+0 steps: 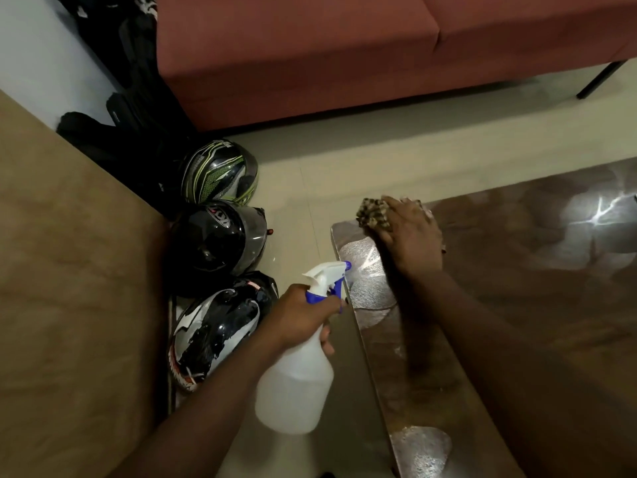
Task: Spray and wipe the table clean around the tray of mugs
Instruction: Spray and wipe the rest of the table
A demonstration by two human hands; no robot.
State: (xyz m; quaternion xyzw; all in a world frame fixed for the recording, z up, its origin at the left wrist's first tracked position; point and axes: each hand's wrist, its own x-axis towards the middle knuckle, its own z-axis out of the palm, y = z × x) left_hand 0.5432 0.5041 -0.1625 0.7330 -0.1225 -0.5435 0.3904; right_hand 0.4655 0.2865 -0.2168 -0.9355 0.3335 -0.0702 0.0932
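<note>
Spray bottle, one; wiping cloth, one; tray of mugs not in view.
Left hand [303,315] grips spray bottle [296,384] by its neck: light, rigid, likely slick plastic. Beyond, right hand [410,236] presses cloth [374,215], soft, onto table [517,305] corner. Three helmets [220,239] left.

Dim indoor light is falling from above, glaring white off the glossy table [517,257] at its far right. The right hand [412,236] is smearing slightly, perhaps from motion. Straight edges are bowing toward the corners, and shadows are pooling under the sofa [344,56].
</note>
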